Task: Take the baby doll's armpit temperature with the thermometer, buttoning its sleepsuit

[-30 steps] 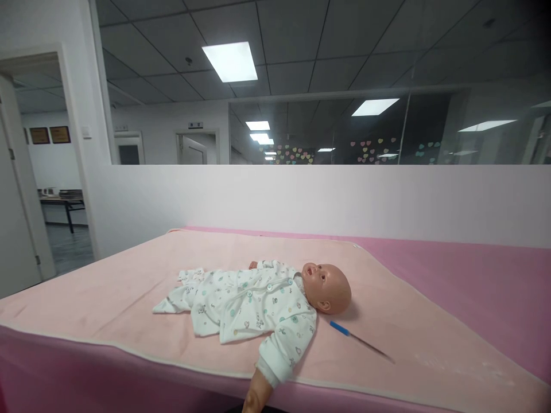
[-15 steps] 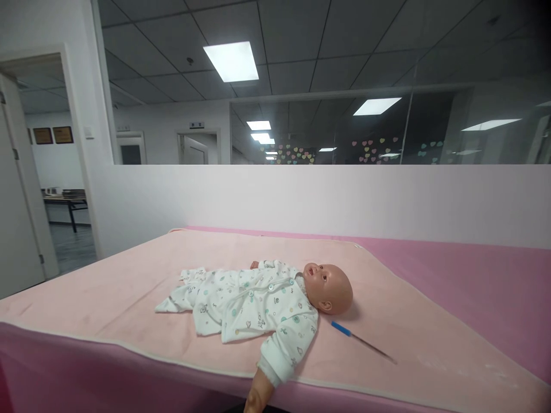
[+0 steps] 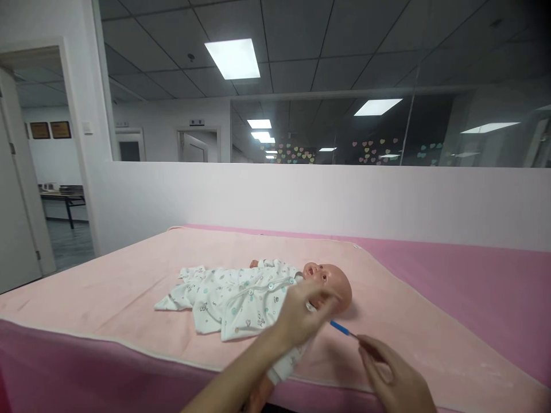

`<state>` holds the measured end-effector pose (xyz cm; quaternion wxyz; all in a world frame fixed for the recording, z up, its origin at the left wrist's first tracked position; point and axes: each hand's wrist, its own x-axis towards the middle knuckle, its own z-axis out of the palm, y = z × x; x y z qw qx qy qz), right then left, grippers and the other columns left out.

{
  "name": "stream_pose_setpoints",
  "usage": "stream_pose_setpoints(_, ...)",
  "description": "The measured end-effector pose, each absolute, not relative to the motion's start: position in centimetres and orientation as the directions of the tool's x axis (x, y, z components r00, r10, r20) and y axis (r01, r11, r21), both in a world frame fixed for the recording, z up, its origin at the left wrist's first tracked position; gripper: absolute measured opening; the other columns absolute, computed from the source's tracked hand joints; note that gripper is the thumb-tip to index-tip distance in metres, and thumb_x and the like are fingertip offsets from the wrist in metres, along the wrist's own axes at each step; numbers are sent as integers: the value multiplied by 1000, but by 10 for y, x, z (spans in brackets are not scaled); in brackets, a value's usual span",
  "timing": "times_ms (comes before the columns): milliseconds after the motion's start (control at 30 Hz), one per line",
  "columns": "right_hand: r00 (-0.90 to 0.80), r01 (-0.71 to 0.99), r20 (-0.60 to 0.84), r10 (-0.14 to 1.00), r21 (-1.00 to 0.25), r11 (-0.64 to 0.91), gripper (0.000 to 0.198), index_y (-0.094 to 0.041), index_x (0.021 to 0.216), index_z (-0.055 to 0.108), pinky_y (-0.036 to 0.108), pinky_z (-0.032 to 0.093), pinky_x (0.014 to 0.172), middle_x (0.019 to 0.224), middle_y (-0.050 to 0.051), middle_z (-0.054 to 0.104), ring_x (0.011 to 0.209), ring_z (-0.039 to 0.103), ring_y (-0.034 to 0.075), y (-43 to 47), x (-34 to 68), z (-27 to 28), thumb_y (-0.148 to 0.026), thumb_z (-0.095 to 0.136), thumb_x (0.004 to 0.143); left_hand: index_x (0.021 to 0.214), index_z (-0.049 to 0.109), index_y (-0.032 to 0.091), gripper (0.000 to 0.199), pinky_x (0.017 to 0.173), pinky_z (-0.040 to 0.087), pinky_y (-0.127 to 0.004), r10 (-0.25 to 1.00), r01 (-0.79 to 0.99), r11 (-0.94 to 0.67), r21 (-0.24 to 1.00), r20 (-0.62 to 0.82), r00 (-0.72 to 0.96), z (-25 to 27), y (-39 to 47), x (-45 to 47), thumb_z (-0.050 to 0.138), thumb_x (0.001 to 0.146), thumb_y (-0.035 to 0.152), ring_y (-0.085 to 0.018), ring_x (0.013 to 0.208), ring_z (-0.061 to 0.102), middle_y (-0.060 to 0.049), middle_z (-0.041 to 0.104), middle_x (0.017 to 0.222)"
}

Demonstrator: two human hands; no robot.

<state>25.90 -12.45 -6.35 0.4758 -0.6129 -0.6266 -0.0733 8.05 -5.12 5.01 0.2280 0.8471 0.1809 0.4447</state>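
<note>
A baby doll in a white printed outfit lies on its back, its bald head to the right. My left hand hovers in front of the doll's shoulder and head, hiding part of them. Its fingers and thumb are curved and slightly apart, somewhat blurred, with nothing visible between them. Right of the head lies a thin metal rod with a blue handle. The fingertips of my right hand pinch its metal shaft just past the handle; the far end is hidden behind the hand.
The doll lies on a peach pad with a pale edge, over a pink cover. Behind stands a low white wall with glass above it. At the left, an open doorway leads to another room.
Both my hands have come into view from below. The right hand has taken hold of the rod's shaft, while the left has reached up to the doll's head. The doll lies as before.
</note>
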Motion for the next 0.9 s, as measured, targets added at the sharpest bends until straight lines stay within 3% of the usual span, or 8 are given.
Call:
stream_pose_setpoints(67, 257, 895, 686, 681, -435, 100, 30, -20, 88, 62, 40, 47, 76, 88, 6, 65, 85, 60, 26, -114, 288, -72, -41, 43, 79, 88, 63, 21, 22, 80, 43, -30, 557, 305, -830, 467, 727, 401, 55, -25, 78, 42, 84, 27, -16, 83, 58, -4, 65, 86)
stream_pose_setpoints(167, 223, 934, 606, 764, -356, 9, 27, -21, 83, 64, 41, 44, 81, 92, 10, 66, 89, 59, 29, -103, 305, -80, -34, 40, 77, 80, 62, 20, 17, 76, 41, -30, 543, 524, -796, 304, 740, 396, 48, 21, 80, 44, 81, 22, -16, 80, 56, -3, 64, 82)
stream_pose_setpoints(333, 214, 931, 451, 867, -362, -42, 30, -20, 72, 61, 35, 44, 71, 79, 8, 66, 75, 60, 24, -108, 293, -62, -31, 34, 79, 79, 58, 19, 17, 72, 39, -30, 507, 651, -746, 141, 753, 418, 15, 42, 82, 42, 83, 22, -16, 77, 52, -4, 60, 79)
stream_pose_setpoints(467, 273, 886, 384, 882, -458, -74, 29, -21, 74, 60, 29, 43, 64, 76, 5, 67, 72, 61, 22, -124, 278, -27, -34, 34, 78, 78, 57, 19, 18, 72, 37, -30, 517, 676, -718, 164, 776, 361, 3, 28, 75, 40, 84, 21, -15, 77, 51, -3, 58, 78)
stream_pose_setpoints(600, 336, 829, 411, 848, -556, -59, 24, -24, 74, 59, 25, 42, 59, 74, 1, 67, 70, 62, 19, -130, 268, 7, -38, 39, 77, 83, 57, 20, 17, 76, 35, -31, 531, 676, -702, 222, 796, 290, 3, 19, 67, 40, 84, 20, -16, 82, 50, -2, 58, 82)
stream_pose_setpoints(800, 322, 796, 477, 818, -604, 39, 21, -23, 77, 59, 23, 40, 53, 62, 0, 62, 58, 58, 16, -106, 252, 28, -40, 49, 72, 89, 56, 20, 19, 79, 34, -35, 546, 742, -628, 234, 812, 207, 3, 17, 66, 43, 78, 13, -19, 85, 48, -3, 57, 86)
stream_pose_setpoints(900, 248, 814, 461, 852, -576, 74, 27, -20, 61, 53, 23, 38, 51, 55, 1, 58, 52, 54, 15, -93, 248, 26, -43, 45, 74, 82, 55, 19, 13, 78, 34, -37, 563, 789, -568, 233, 809, 166, 1, 17, 66, 45, 77, 15, -20, 83, 47, -5, 55, 84)
